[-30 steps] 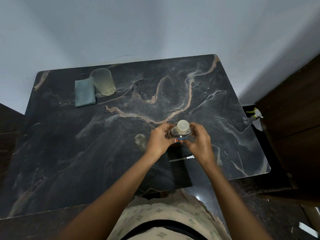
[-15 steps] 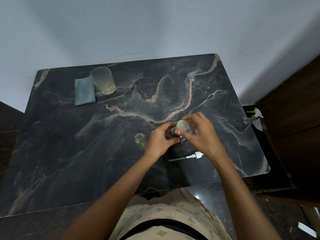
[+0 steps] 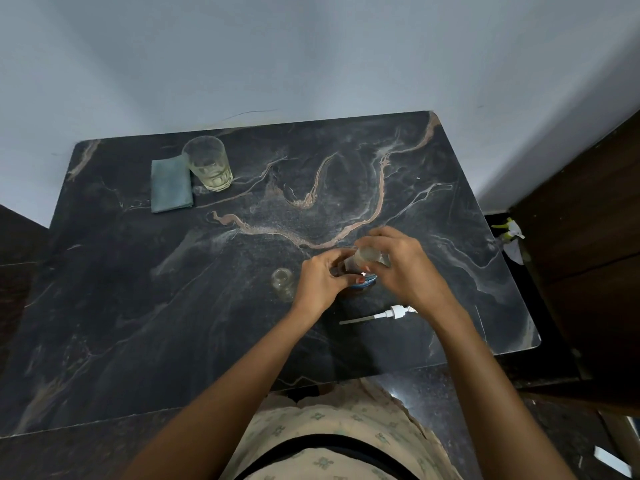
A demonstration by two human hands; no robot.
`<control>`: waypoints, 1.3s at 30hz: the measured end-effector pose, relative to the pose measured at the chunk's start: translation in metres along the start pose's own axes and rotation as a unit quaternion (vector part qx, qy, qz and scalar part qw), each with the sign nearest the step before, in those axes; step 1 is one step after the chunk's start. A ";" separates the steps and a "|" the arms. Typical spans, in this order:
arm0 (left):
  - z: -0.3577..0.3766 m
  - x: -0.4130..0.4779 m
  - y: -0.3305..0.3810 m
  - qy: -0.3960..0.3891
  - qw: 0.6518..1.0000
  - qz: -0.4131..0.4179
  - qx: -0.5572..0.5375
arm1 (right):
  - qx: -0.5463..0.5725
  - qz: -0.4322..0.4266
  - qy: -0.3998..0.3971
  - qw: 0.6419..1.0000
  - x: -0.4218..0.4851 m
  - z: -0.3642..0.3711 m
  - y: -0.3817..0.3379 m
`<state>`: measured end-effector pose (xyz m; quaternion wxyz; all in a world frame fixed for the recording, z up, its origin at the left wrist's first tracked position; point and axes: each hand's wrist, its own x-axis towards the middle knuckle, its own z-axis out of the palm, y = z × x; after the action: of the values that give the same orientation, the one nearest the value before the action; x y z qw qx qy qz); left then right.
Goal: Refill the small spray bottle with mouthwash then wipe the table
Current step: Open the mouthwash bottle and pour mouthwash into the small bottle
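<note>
Here, glossy veined marble table [image 3: 173,306]

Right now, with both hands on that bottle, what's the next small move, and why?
Probably lift the cap clear and set it down. The right hand grips it, tilted, over the mouthwash bottle the left hand holds. The small bottle stands open beside them, its spray pump lying on the table, ready for filling.

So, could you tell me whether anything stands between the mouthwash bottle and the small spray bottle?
Only the left hand, gripping the mouthwash bottle, lies between it and the small spray bottle. The right hand holds its cap.
</note>
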<state>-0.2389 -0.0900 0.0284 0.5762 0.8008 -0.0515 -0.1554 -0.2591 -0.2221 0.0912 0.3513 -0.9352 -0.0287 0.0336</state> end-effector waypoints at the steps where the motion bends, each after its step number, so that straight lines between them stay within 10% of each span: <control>1: 0.000 0.000 0.000 0.003 1.000 0.001 0.008 | 0.004 -0.010 -0.010 1.000 -0.001 -0.002 0.000; 39: 0.000 -0.002 -0.002 0.004 1.000 0.000 0.015 | -0.033 0.022 0.019 0.999 -0.002 0.008 -0.001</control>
<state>-0.2410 -0.0885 0.0273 0.5647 0.8097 -0.0519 -0.1512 -0.2622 -0.2162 0.0860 0.3196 -0.9473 -0.0027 0.0224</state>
